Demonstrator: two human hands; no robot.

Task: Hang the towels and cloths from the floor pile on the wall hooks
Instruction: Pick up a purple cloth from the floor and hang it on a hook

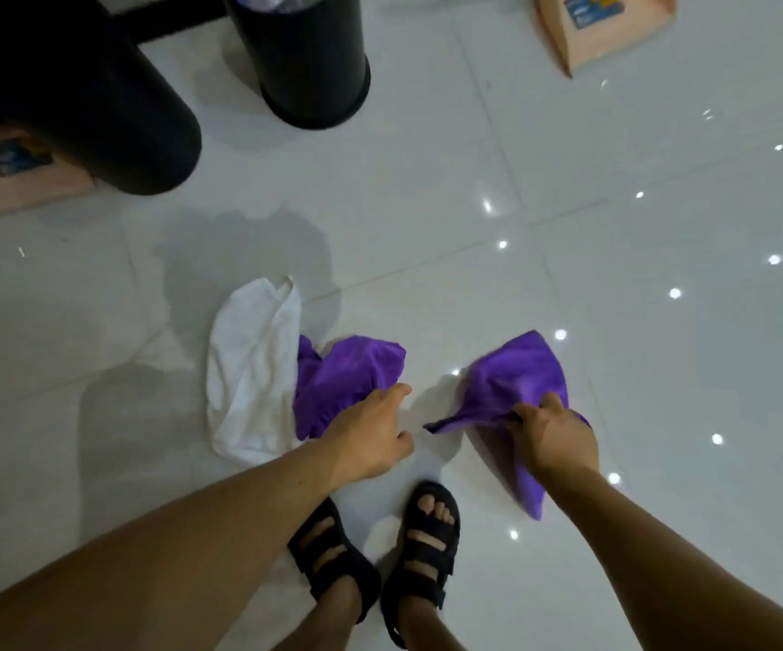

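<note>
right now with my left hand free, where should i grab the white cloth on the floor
Pinch the far corner of the white cloth, where it rises to a point, coming from above on its left side. The loose purple cloth lies against its right edge, so a grip there with the left hand might catch both.

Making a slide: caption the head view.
Right hand grips a crumpled purple cloth; left hand hovers over the floor pile.
</note>
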